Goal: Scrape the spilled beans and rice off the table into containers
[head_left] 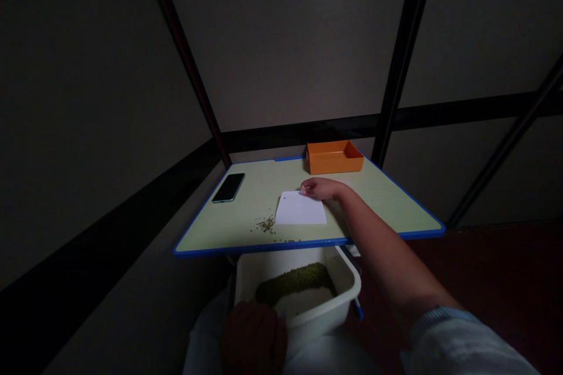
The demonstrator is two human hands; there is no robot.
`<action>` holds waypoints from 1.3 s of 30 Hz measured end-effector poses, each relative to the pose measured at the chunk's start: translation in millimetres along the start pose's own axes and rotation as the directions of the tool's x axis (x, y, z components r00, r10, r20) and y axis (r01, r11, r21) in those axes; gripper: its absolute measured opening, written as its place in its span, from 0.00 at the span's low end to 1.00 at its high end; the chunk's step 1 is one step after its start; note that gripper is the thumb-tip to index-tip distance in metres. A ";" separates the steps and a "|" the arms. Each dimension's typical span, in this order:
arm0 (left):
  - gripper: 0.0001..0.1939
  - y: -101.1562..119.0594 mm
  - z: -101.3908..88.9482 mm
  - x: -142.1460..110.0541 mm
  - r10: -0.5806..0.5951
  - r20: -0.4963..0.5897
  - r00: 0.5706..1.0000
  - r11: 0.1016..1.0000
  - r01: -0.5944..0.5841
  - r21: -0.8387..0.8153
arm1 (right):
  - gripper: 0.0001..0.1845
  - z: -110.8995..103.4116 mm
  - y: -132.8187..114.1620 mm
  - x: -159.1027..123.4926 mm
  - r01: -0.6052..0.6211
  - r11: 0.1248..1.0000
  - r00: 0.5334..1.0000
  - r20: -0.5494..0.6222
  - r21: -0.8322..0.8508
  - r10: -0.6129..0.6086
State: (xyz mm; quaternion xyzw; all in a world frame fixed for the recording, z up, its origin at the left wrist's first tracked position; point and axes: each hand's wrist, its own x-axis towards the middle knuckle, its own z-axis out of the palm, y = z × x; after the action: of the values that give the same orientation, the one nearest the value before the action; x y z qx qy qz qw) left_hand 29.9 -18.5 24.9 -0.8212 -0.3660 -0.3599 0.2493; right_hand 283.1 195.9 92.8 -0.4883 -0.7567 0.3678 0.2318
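Observation:
My right hand [322, 188] pinches the far edge of a sheet of white paper [301, 211] low over the table. Just left of the paper lies a small scatter of brownish grains [266, 224], with a few more along the table's front edge. Below that edge, a white plastic bin [350, 281] stands at my lap, with a heap of green grains [295, 281] on its floor. My left hand [254, 337] is dim, its fingers curled over the bin's near rim, the thumb toward the inside.
The pale table [264, 179] has a blue edge. A dark-screened phone [229, 187] lies at its left side. An orange open box [334, 158] stands at the back right. Grey wall panels with dark strips rise close behind and to the left.

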 end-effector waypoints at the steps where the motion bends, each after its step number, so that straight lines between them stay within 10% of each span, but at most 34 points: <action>1: 0.07 0.3 -0.7 0.0 -0.005 0.002 1.000 1.000 0.005 0.000 | 0.07 -0.6 -0.1 0.0 0.008 1.000 1.000 0.004 0.003 -0.008; 19: 0.09 0.3 -1.7 4.1 -0.006 -0.003 1.000 1.000 0.006 -0.020 | 0.07 -4.9 1.6 4.9 0.039 0.929 0.986 -0.164 0.368 0.024; 29: 0.08 -1.6 1.5 0.9 -0.001 -0.011 1.000 0.999 0.001 -0.036 | 0.18 -9.7 0.3 -0.4 -0.049 0.984 0.992 -0.120 -0.172 0.028; 39: 0.09 -0.4 -0.1 4.0 -0.009 -0.009 1.000 1.000 0.009 -0.008 | 0.20 -3.0 2.4 4.4 -0.019 0.971 0.993 -0.117 -0.238 -0.009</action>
State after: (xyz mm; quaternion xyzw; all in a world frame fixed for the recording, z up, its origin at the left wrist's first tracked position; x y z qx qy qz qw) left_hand 31.5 -16.7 28.1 -0.8188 -0.3671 -0.3662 0.2463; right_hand 284.8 201.5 92.7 -0.5354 -0.7793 0.2452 0.2144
